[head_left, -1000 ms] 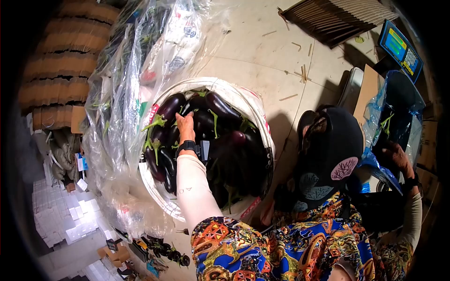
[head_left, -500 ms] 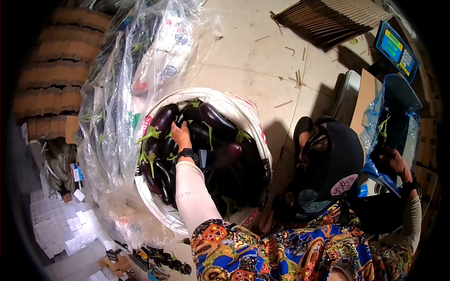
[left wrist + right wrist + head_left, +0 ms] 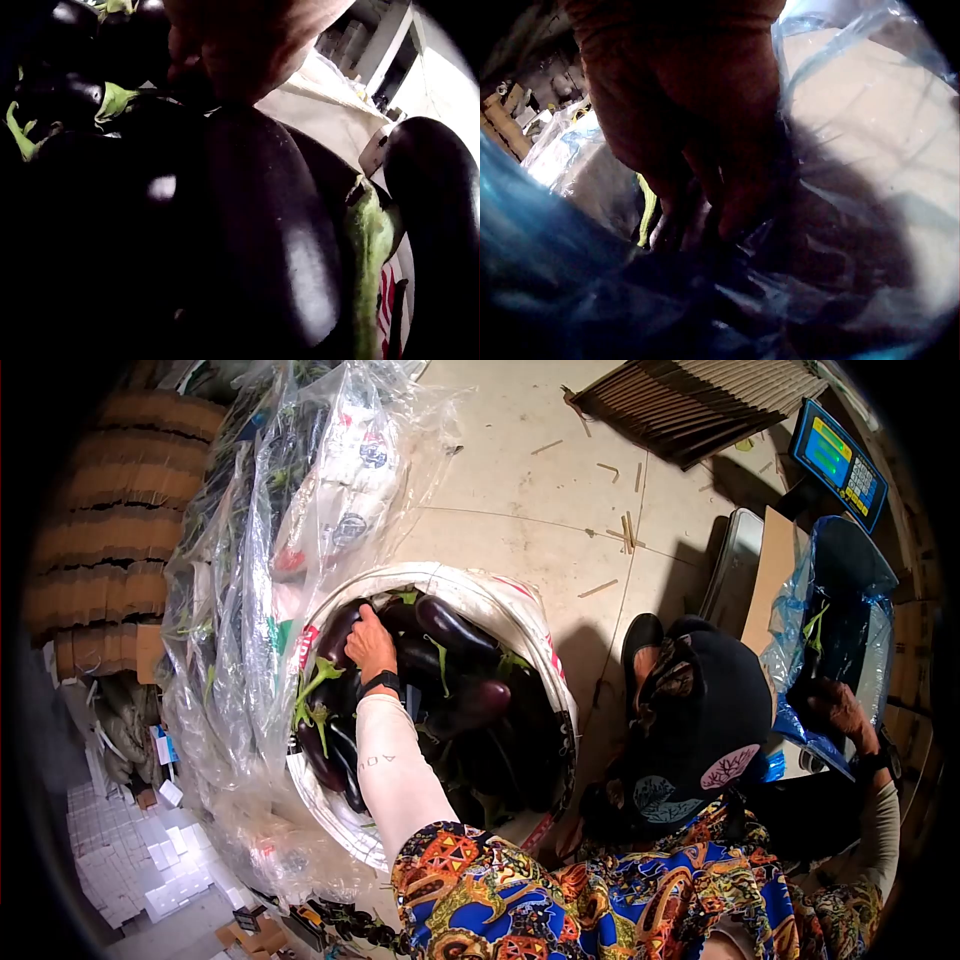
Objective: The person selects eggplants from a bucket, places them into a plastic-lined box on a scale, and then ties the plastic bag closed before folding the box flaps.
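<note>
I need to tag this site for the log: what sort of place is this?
Probably a produce packing or wholesale storeroom: a big white sack heaped with eggplants, an electronic weighing scale, and piled clear plastic bags beside the sack.

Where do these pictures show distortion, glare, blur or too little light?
Head view: strong fisheye bending, black corners, glare on the clear plastic bags. Left wrist view: mostly dark, soft highlight on the eggplant, left hand blurred near the lens. Right wrist view: right hand dim and unfocused inside the blue bag, washed-out patch upper right.
</note>
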The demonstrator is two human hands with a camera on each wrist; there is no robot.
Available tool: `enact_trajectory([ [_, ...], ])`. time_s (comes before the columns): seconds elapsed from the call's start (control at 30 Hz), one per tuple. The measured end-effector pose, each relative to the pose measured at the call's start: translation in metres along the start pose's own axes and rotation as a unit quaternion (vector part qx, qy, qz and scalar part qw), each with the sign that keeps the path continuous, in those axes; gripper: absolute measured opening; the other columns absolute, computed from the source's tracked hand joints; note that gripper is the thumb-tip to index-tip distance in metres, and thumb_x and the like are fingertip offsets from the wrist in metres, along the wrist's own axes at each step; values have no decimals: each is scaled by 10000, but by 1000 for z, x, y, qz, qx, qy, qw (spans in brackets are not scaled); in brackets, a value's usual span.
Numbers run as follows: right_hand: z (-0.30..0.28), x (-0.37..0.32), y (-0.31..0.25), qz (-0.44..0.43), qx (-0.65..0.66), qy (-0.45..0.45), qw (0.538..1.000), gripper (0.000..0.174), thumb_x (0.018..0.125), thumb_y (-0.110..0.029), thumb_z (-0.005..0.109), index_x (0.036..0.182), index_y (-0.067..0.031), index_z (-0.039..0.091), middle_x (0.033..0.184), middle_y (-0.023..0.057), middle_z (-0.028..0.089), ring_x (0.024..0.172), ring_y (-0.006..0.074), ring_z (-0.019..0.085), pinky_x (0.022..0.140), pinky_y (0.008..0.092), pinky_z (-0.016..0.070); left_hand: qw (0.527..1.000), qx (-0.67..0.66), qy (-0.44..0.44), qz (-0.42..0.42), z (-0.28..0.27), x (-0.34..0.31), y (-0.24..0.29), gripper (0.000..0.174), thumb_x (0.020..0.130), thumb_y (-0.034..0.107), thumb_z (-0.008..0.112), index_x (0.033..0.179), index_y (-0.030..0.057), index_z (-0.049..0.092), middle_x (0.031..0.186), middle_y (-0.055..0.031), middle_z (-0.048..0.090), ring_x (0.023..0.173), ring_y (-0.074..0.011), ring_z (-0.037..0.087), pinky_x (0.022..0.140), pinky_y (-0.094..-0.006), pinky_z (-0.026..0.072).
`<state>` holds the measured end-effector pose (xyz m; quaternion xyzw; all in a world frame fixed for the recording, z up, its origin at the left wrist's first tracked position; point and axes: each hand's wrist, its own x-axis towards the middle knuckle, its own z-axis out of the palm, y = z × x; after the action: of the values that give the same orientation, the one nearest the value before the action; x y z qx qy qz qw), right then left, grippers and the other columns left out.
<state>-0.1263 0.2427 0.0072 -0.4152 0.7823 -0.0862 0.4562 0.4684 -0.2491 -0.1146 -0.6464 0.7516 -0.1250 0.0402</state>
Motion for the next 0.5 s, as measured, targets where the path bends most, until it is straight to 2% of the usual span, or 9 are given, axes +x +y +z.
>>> enact_trajectory([
  [0.07,0,0,1,0,-5,0,1000,359,861,-190,614,1142,34,603,1048,182,644,941,287,617,807,363,477,1000,15,-23,10,6,-6,-4,145,902,72,500,1043,49,475,909,-206,652,830,-426,651,663,-533,516],
  [0.17,-1,-1,3,1,-19,4,1000,352,858,-190,611,1132,31,608,1024,182,647,921,288,619,794,366,478,1000,-12,8,-21,4,-19,-1,146,893,50,502,1036,56,531,916,-202,653,841,-420,652,668,-535,519],
  [0.2,-1,1,7,-3,-21,4,1000,347,858,-189,609,1127,30,609,1010,180,648,908,287,618,785,367,478,999,-39,30,10,-7,-24,0,201,890,44,504,1083,71,553,894,-210,657,841,-425,652,679,-527,526],
  [0.3,2,6,15,-3,-14,2,1000,333,856,-185,604,1111,29,612,979,174,647,881,287,615,766,369,477,992,-42,-70,98,1,-19,-24,280,898,52,502,1176,90,510,911,-215,657,850,-436,647,686,-520,532],
  [0.33,2,7,16,-1,-8,4,1000,328,856,-184,603,1106,29,613,971,172,647,873,287,615,760,370,477,991,-12,-80,104,11,-16,-28,262,902,60,497,1164,80,501,918,-220,658,860,-436,646,702,-512,537],
  [0.43,2,3,15,-10,-6,16,1000,330,854,-191,612,1099,30,614,974,169,646,875,284,616,762,366,477,998,-15,-58,15,21,-23,-12,207,897,59,499,1099,81,537,913,-238,656,860,-429,651,712,-505,541],
  [0.47,2,2,16,-8,-15,12,1000,332,854,-193,615,1101,29,614,975,167,647,879,283,616,765,366,478,999,-3,-46,28,19,-27,-10,132,901,68,488,1019,59,546,917,-253,656,843,-414,662,699,-496,547],
  [0.5,0,2,16,-6,-25,8,1000,334,854,-195,619,1102,28,614,977,166,647,882,281,617,768,365,478,998,17,-21,53,21,-25,-9,93,899,75,494,970,55,551,871,-230,659,798,-387,672,668,-471,554],
])
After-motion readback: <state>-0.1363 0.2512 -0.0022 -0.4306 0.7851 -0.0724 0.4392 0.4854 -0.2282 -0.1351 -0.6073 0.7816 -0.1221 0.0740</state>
